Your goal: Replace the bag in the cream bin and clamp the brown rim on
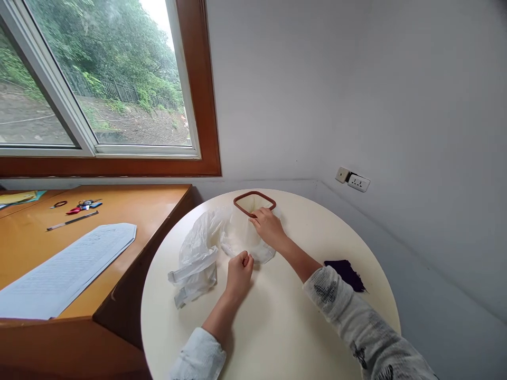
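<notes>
A small white bin (pixel 242 224) with a brown rounded-square rim (pixel 254 193) stands near the far side of the round table. My right hand (pixel 269 228) reaches over to it, fingers closed on the near edge of the rim. A thin white plastic bag (pixel 200 248) lies crumpled to the left of the bin, and clear plastic bunches around the bin's base. Closed like a fist, my left hand (pixel 240 272) is just in front of the bin, by the plastic. What it holds, if anything, is hidden.
A dark piece of cloth (pixel 346 274) lies on the round cream table (pixel 277 327) beside my right forearm. On the wooden desk (pixel 158 203) at left are paper sheets (pixel 75 269), a pen (pixel 72 221) and keys (pixel 85 206). A wall socket (pixel 358 182) is at right.
</notes>
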The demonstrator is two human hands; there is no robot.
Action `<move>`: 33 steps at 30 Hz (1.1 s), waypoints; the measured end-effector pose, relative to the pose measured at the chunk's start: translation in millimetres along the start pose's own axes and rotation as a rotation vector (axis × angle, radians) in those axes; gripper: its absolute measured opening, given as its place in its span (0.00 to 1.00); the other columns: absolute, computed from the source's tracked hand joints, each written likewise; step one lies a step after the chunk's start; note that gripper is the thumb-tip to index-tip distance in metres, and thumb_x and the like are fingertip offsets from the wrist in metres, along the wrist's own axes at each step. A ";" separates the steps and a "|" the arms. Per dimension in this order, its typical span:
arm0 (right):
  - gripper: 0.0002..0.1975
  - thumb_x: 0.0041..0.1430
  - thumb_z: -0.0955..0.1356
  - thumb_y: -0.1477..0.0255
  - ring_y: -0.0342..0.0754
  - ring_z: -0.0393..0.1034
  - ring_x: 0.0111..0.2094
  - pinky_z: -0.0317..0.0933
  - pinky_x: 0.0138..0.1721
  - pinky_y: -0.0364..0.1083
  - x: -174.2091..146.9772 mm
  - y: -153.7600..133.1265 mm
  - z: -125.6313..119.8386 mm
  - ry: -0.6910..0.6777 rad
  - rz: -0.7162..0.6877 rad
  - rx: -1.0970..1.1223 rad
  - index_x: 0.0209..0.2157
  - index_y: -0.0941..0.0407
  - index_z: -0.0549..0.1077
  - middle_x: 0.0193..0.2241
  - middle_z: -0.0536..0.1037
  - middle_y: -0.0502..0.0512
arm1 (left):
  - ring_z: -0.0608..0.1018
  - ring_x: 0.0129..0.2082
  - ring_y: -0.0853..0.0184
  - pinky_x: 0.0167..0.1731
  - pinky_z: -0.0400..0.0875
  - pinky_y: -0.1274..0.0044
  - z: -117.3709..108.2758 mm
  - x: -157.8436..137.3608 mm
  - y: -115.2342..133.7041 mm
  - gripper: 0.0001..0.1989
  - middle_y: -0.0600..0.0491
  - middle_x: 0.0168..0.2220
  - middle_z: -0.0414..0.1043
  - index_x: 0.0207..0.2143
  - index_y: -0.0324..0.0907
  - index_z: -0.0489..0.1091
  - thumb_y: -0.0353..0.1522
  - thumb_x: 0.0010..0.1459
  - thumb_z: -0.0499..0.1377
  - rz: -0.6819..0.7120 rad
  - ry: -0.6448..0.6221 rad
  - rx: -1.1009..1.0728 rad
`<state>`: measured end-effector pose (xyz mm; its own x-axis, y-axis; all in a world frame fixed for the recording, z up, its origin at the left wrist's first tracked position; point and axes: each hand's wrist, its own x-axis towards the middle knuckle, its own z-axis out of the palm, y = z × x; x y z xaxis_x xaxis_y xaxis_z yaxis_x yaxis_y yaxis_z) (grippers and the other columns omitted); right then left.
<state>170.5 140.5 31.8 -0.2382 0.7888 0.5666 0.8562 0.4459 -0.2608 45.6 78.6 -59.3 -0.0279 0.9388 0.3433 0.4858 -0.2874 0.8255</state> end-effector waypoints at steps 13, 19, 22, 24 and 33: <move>0.10 0.62 0.59 0.70 0.50 0.63 0.43 0.58 0.35 0.45 5.9 -15.2 0.1 -0.054 0.063 -0.032 0.39 0.55 0.69 0.37 0.73 0.56 | 0.49 0.19 0.74 0.21 0.44 0.79 0.2 -0.9 1.1 0.16 0.62 0.17 0.40 0.17 0.42 0.41 0.32 0.51 0.47 -0.005 -0.004 -0.023; 0.15 0.63 0.55 0.72 0.50 0.62 0.45 0.58 0.40 0.46 5.4 -19.0 -1.3 -0.060 0.072 -0.020 0.42 0.56 0.69 0.39 0.73 0.58 | 0.49 0.19 0.74 0.21 0.44 0.79 0.2 -0.7 0.8 0.16 0.61 0.17 0.40 0.17 0.42 0.41 0.32 0.51 0.47 -0.003 -0.005 -0.024; 0.16 0.63 0.54 0.74 0.50 0.61 0.47 0.58 0.43 0.46 4.4 -20.8 -1.7 -0.057 0.073 -0.002 0.45 0.58 0.68 0.41 0.72 0.59 | 0.49 0.19 0.74 0.21 0.44 0.79 0.3 -0.5 0.6 0.16 0.61 0.17 0.40 0.18 0.42 0.41 0.32 0.51 0.48 -0.001 -0.005 -0.026; 0.16 0.62 0.54 0.75 0.50 0.61 0.47 0.58 0.44 0.47 3.6 -21.6 -1.8 -0.050 0.075 0.014 0.46 0.59 0.67 0.42 0.72 0.60 | 0.49 0.19 0.74 0.21 0.44 0.79 0.5 -0.4 0.6 0.16 0.61 0.17 0.40 0.17 0.42 0.41 0.32 0.51 0.47 0.000 -0.002 -0.026; 0.21 0.61 0.53 0.75 0.49 0.58 0.52 0.58 0.48 0.48 5.5 -21.5 0.1 -0.020 0.107 0.105 0.55 0.61 0.58 0.51 0.65 0.61 | 0.49 0.19 0.74 0.21 0.44 0.79 0.3 -0.7 1.4 0.15 0.61 0.16 0.40 0.17 0.42 0.42 0.31 0.51 0.47 0.000 0.005 -0.030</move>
<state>150.8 135.3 40.4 -0.1586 0.8420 0.5157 0.8248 0.4001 -0.3995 46.6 77.6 -58.5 -0.0330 0.9379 0.3453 0.4591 -0.2927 0.8388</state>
